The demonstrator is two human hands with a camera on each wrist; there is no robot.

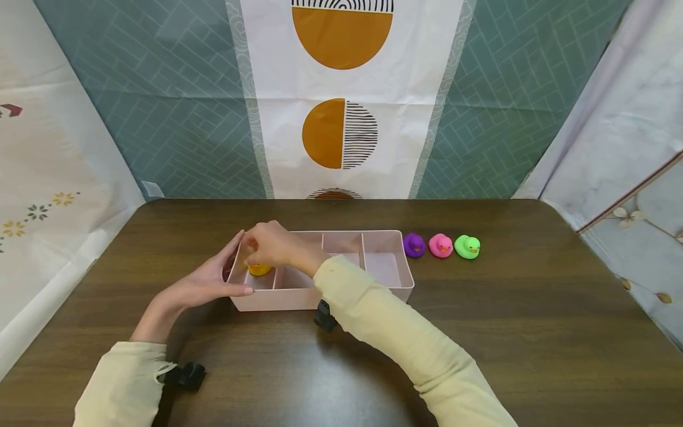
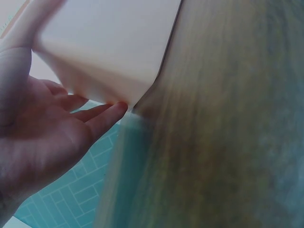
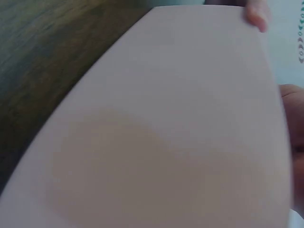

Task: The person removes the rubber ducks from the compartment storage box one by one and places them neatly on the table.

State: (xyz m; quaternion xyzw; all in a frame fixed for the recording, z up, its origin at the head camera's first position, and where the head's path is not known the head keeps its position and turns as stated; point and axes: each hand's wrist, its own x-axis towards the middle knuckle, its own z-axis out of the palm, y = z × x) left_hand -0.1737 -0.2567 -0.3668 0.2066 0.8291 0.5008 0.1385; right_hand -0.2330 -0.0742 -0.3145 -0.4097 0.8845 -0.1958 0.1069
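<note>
A pale pink divided box (image 1: 320, 300) lies lengthwise on the table. My left hand (image 1: 205, 279) holds its left end, thumb along the front rim and fingers against the end wall. In the left wrist view, that hand's fingertips (image 2: 118, 108) touch the box's lower edge. My right hand (image 1: 274, 246) reaches over the leftmost compartment. Its thumb and fingers pinch a yellow rubber duck (image 1: 259, 270), whose upper part they hide. The box wall (image 3: 166, 118) fills most of the right wrist view.
Just right of the box, a purple duck (image 1: 414, 245), a pink duck (image 1: 440, 245) and a green duck (image 1: 467, 247) stand in a row. The brown wooden table (image 1: 533, 308) ends at a patterned cloth (image 1: 203, 118) behind, with pale cloths at both sides.
</note>
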